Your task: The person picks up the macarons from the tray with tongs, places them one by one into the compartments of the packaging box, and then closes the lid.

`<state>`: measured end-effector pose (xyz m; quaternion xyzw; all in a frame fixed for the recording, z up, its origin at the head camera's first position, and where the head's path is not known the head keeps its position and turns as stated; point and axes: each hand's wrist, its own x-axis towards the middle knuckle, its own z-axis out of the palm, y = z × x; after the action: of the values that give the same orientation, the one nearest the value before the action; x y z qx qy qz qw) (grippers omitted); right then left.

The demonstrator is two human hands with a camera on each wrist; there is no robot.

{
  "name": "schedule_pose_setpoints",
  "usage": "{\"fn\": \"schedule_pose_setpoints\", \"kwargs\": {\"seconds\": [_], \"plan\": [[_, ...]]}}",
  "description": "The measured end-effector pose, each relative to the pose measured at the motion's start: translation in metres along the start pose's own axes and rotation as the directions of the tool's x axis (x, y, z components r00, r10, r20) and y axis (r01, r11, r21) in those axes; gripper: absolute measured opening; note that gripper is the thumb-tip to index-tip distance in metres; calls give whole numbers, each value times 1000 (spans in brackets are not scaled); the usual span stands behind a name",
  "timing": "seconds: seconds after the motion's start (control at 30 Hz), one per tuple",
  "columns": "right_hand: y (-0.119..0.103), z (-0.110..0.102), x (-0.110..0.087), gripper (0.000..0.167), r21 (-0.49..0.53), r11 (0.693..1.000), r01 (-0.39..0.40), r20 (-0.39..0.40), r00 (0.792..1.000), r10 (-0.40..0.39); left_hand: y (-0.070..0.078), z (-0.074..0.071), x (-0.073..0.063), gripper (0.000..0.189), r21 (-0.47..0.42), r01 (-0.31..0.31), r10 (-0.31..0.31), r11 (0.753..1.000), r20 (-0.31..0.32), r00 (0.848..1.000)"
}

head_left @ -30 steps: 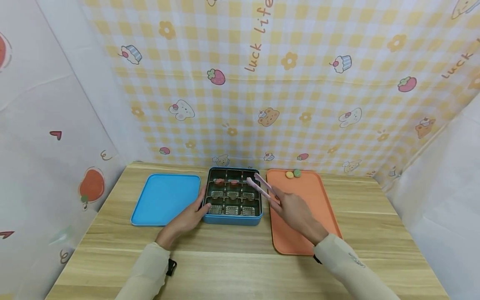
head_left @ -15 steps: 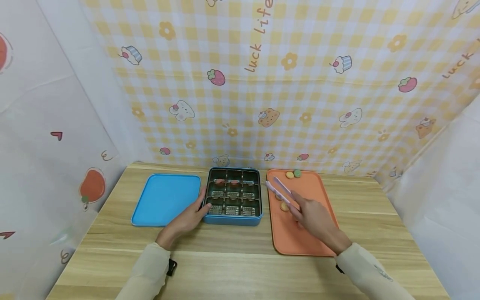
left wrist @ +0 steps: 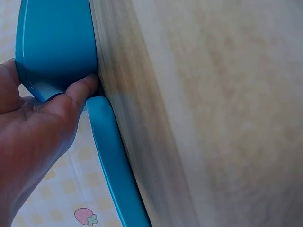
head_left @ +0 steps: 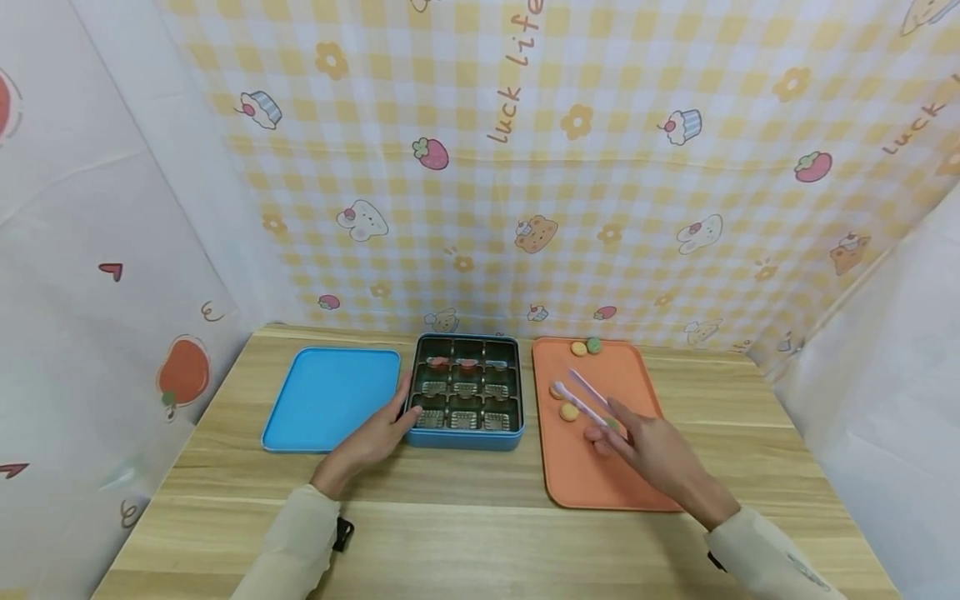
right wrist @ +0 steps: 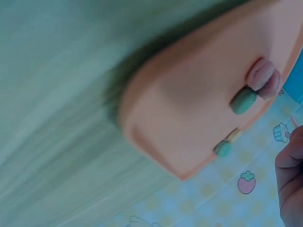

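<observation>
My left hand (head_left: 381, 429) grips the front left corner of a blue tin (head_left: 465, 442), thumb at its rim and fingers along its side. The tin holds a dark tray divided into compartments. Two reddish pieces (head_left: 438, 362) and a bluish piece (head_left: 497, 365) show in its back row. Over the orange tray (head_left: 562, 479), my right hand (head_left: 660, 454) holds pink tongs (head_left: 581, 402), their tips apart with nothing between them. Beneath and around them lie a yellow macaron (head_left: 569, 412), a green macaron (right wrist: 244, 100) and pink macarons (right wrist: 261, 74), partly hidden by the hand in the head view.
Left of the tin lies a flat blue lid (head_left: 333, 400), close beside my left hand. Another yellow macaron (head_left: 579, 349) and green macaron (head_left: 594, 345) sit at the orange tray's back edge. A checked cloth (head_left: 480, 208) hangs behind the wooden table (head_left: 450, 542).
My right hand has moved the tongs from over the tin's back right compartment rightward and toward me, over the orange tray. The bluish piece has come into view. My left hand stays put.
</observation>
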<state>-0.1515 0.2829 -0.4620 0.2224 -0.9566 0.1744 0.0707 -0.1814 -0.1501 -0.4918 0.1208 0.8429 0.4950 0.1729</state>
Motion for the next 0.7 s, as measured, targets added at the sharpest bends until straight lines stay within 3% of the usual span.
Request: {"fn": "schedule_pose_setpoints", "kwargs": {"seconds": [0.27,0.7], "plan": [[6,-4,-22,42,-22,1000,3,32,999,-3,1,-1,-1,70,2,4,-4,1000,-6,1000],[7,-14,-41,39,-86,996,-13,93,995,21,3,-2,-1,70,-2,-7,7,1000,14,1000]]}}
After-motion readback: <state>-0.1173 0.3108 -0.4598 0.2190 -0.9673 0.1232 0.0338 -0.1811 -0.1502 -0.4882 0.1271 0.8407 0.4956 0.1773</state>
